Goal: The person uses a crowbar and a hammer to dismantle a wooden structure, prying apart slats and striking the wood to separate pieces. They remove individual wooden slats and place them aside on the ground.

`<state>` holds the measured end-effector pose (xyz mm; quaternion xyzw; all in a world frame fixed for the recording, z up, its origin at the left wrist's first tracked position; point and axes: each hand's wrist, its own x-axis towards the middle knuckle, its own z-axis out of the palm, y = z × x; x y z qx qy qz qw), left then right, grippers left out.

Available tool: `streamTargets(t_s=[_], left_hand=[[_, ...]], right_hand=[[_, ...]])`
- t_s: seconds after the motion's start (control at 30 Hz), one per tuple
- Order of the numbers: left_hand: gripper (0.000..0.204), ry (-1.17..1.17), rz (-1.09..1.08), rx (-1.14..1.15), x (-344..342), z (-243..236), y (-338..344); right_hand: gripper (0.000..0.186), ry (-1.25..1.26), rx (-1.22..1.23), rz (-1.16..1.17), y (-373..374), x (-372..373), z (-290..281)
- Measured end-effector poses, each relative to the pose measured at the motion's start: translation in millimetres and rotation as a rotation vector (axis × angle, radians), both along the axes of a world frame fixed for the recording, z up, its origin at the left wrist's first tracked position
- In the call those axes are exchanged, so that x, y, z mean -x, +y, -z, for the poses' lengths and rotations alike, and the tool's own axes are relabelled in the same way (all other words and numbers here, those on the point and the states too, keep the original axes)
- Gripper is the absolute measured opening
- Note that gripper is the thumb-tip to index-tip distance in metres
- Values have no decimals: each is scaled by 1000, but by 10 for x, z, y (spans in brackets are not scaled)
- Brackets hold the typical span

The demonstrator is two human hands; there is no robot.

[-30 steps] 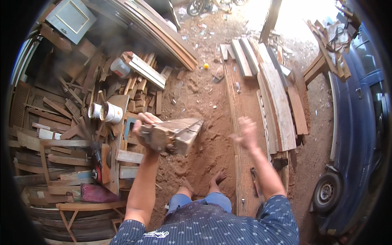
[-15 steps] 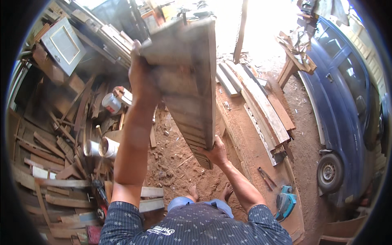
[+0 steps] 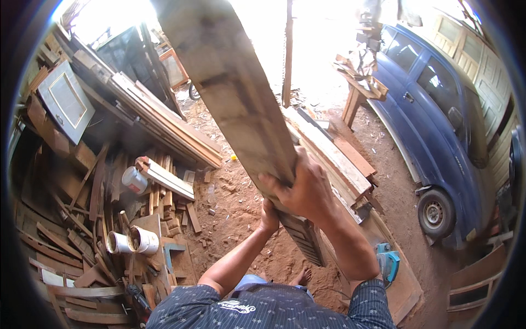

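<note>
Raised higher than half a second ago — the long wooden plank [image 3: 241, 104] now runs from centre frame up past the top edge, its upper end cut off. Right hand [image 3: 304, 189] wrapped over its right side in a closed grip; left hand [image 3: 268, 215] pressed beneath, fingers mostly hidden. Lower left: two white buckets [image 3: 134, 240] among scrap wood, labels unreadable. Blue van [image 3: 438, 120] at right — partly glare-washed.

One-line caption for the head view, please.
Both hands, right hand on top and left hand beneath, hold a long slatted wooden panel raised over a sawdust floor.
</note>
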<state>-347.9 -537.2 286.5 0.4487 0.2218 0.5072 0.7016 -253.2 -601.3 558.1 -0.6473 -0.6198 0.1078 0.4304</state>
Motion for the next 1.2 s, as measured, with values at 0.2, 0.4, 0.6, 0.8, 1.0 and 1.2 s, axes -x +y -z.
streamTargets(t_s=[0.2,0.4,0.6,0.8,1.0,1.2], left_hand=[[90,-120,-44,157,-376,-835,-20],[92,-237,146,180,-1257,-1540,-172],[109,-243,217,174,-1768,-1856,-340],[111,-203,229,235,-2233,-2241,-377],[113,-236,212,318,-2186,-1403,-20],[113,-113,79,676,-2128,-655,260]], right_hand=[[118,-100,-28,9,-1125,-705,739],[93,147,134,499,-2807,-1380,2346],[60,98,5,569,-3112,-1723,2443],[67,-110,-16,676,-3361,-2131,1703],[85,-634,48,1139,-4228,-2406,799],[56,-312,96,953,-4449,-2461,614]])
